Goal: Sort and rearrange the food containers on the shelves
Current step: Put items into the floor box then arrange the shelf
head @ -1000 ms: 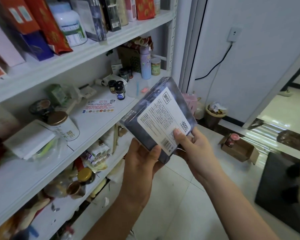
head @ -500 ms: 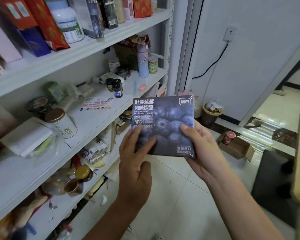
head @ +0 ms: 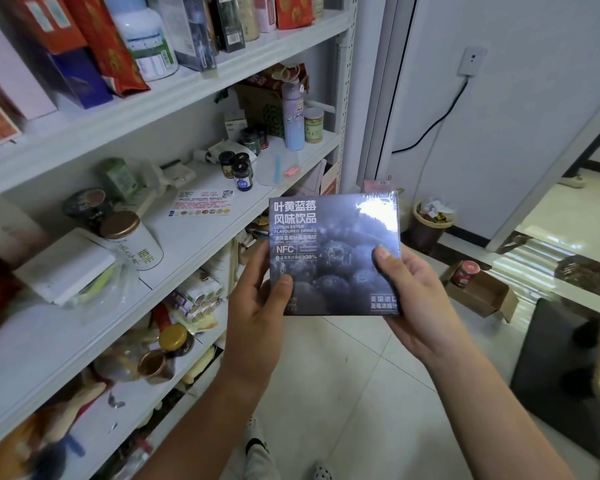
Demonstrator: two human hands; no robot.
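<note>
A dark blue blueberry drink box point(head: 336, 251), wrapped in shiny film, is held upright in front of me with its printed front facing the camera. My left hand point(head: 257, 306) grips its lower left corner, thumb on the front. My right hand point(head: 409, 292) grips its right edge, thumb on the front too. The box hangs over the floor just right of the white shelves point(head: 201, 233), level with the middle shelf.
The top shelf holds upright boxes, a red bag point(head: 108, 46) and a white jar point(head: 146, 36). A white tin with a bronze lid point(head: 132, 237), small dark jars point(head: 239, 169) and a lilac bottle point(head: 293, 116) stand on the middle shelf. A bin point(head: 430, 223) and cardboard box point(head: 478, 292) sit on the floor.
The box was turned from its white label side to its blueberry front. My left hand shifted from the box's face to its lower left corner, and the box now sits squarer.
</note>
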